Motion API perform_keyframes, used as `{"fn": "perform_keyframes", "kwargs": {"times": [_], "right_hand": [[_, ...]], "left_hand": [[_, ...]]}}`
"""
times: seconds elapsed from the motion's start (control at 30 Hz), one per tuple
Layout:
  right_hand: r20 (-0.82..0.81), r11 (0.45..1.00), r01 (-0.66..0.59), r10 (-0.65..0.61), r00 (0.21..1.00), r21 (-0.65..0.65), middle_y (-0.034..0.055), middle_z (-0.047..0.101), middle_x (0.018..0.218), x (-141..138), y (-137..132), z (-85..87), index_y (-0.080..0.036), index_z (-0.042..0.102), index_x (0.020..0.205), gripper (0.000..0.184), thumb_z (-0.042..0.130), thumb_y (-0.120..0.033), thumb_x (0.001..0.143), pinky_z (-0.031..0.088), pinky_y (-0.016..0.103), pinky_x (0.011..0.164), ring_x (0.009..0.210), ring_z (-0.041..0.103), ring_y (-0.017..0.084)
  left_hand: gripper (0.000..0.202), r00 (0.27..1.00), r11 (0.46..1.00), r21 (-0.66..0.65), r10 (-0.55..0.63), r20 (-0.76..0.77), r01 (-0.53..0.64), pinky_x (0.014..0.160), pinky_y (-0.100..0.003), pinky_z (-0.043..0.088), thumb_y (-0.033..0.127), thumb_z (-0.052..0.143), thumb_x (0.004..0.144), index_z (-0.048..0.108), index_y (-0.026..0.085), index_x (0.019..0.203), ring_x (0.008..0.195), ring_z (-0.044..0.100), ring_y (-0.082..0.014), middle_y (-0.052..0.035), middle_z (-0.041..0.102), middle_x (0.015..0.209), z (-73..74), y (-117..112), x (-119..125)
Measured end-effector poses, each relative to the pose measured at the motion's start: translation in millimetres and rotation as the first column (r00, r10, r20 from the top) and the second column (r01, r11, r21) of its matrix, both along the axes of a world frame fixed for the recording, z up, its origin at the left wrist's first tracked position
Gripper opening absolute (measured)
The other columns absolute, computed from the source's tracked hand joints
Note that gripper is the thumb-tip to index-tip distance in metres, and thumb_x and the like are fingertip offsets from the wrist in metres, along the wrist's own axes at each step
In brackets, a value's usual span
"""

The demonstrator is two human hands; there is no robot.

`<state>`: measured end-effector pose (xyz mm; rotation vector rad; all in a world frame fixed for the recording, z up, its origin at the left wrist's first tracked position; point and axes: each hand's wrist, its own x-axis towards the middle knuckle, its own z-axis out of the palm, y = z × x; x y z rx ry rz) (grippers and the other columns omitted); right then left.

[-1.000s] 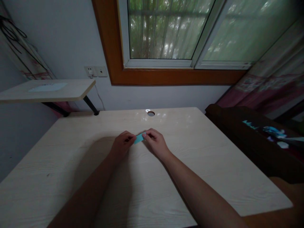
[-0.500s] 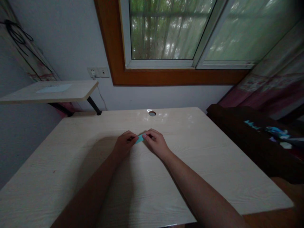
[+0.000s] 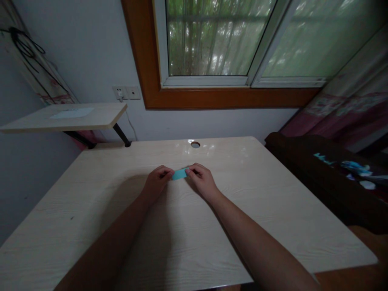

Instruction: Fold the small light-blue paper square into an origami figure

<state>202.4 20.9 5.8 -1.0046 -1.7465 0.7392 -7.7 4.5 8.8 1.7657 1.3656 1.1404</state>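
Note:
A small strip of turquoise paper (image 3: 180, 174) is stretched between my hands over the middle of the desk. My left hand (image 3: 157, 180) pinches its left end between thumb and fingers. At the other end, my right hand (image 3: 200, 178) has a like pinch on the strip. The paper looks flat and slants up slightly to the right. Its two ends are hidden under my fingertips. Whether it touches the desk I cannot tell.
The pale wooden desk (image 3: 266, 218) has a round cable hole (image 3: 195, 144) near its back edge. A raised shelf (image 3: 103, 115) with a sheet of paper (image 3: 72, 112) stands at the back left. Turquoise scraps (image 3: 323, 158) lie on a dark surface at the right.
My hands have drawn slightly apart, the left one moving left. More of the turquoise paper shows between them, and it lies flatter to view.

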Motion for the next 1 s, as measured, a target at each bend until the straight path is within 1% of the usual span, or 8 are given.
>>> {"fn": "perform_keyframes", "kwargs": {"times": [0.17,0.3,0.5,0.6,0.7,0.77,0.87,1.0], "right_hand": [[0.051,1.0,-0.012,0.012,0.999,-0.004,0.0028,0.064,0.077,-0.9,1.4,-2.6,-0.02,0.069,0.082,0.015,0.06,-0.029,0.089,0.044,0.028,0.067,0.073,0.059,0.017],[0.065,1.0,-0.017,0.016,0.998,0.007,0.0025,0.064,0.076,-1.7,2.0,-3.7,-0.02,0.068,0.08,0.015,0.06,-0.029,0.089,0.044,0.028,0.067,0.073,0.059,0.017],[0.059,1.0,-0.025,0.025,0.998,0.0,0.0026,0.064,0.075,-1.8,0.0,0.1,-0.019,0.068,0.08,0.015,0.06,-0.028,0.089,0.043,0.028,0.066,0.072,0.059,0.017],[0.061,1.0,-0.021,0.021,0.998,0.005,0.0029,0.064,0.076,-1.9,-1.8,2.4,-0.019,0.069,0.082,0.013,0.06,-0.027,0.088,0.044,0.028,0.066,0.072,0.059,0.016],[0.067,0.999,-0.02,0.018,0.998,0.029,0.0038,0.064,0.08,-2.9,-3.6,4.1,-0.02,0.071,0.09,0.012,0.062,-0.027,0.088,0.045,0.028,0.067,0.074,0.059,0.017],[0.107,0.996,-0.064,0.057,0.993,0.067,0.0046,0.067,0.084,-4.2,-5.0,5.2,-0.021,0.071,0.093,0.012,0.062,-0.026,0.087,0.047,0.03,0.072,0.078,0.06,0.017],[0.141,0.981,-0.136,0.116,0.983,0.136,0.0046,0.069,0.086,-6.5,-7.0,6.9,-0.023,0.07,0.091,0.009,0.062,-0.025,0.088,0.048,0.033,0.08,0.086,0.062,0.019],[0.172,0.968,-0.16,0.128,0.977,0.191,0.0045,0.069,0.082,-8.3,-9.2,9.4,-0.023,0.069,0.086,0.009,0.06,-0.023,0.088,0.047,0.034,0.078,0.081,0.061,0.019]], "left_hand": [[0.023,0.993,0.998,-0.024,0.059,0.098,-0.056,0.068,-0.026,0.047,0.039,0.059,0.086,0.068,0.019,0.081,0.073,0.059,-0.0156,-0.0011,0.064,0.076,1.9,-1.7,-1.4],[0.025,0.991,0.996,-0.033,0.084,0.106,-0.081,0.066,-0.026,0.047,0.04,0.059,0.085,0.068,0.018,0.08,0.07,0.059,-0.0156,-0.0004,0.064,0.072,3.0,-2.9,-2.6],[0.025,0.993,0.997,-0.05,0.057,0.107,-0.052,0.066,-0.026,0.049,0.042,0.061,0.085,0.071,0.019,0.085,0.068,0.062,-0.0152,-0.0009,0.068,0.074,0.0,-1.8,-2.0],[0.025,0.997,0.999,-0.031,0.043,0.058,-0.042,0.064,-0.026,0.05,0.042,0.062,0.085,0.071,0.019,0.086,0.066,0.063,-0.015,-0.0017,0.07,0.077,-2.7,-2.2,-0.4],[0.023,0.999,0.999,0.035,0.032,-0.013,-0.032,0.066,-0.026,0.052,0.04,0.061,0.087,0.071,0.02,0.085,0.07,0.064,-0.0151,-0.0028,0.07,0.082,-3.5,-5.2,2.1],[0.021,0.998,0.995,0.094,0.038,-0.053,-0.033,0.068,-0.025,0.053,0.038,0.06,0.088,0.071,0.02,0.085,0.073,0.065,-0.0152,-0.0035,0.07,0.084,-3.1,-8.4,4.3],[0.016,0.99,0.984,0.179,0.02,-0.137,0.005,0.069,-0.025,0.054,0.031,0.059,0.089,0.07,0.021,0.085,0.075,0.064,-0.0147,-0.0034,0.068,0.085,-1.8,-13.0,8.1],[0.014,0.978,0.972,0.232,0.007,-0.207,0.042,0.067,-0.024,0.054,0.028,0.058,0.09,0.068,0.02,0.085,0.072,0.063,-0.0136,-0.0037,0.067,0.083,0.4,-17.0,11.2]]}}
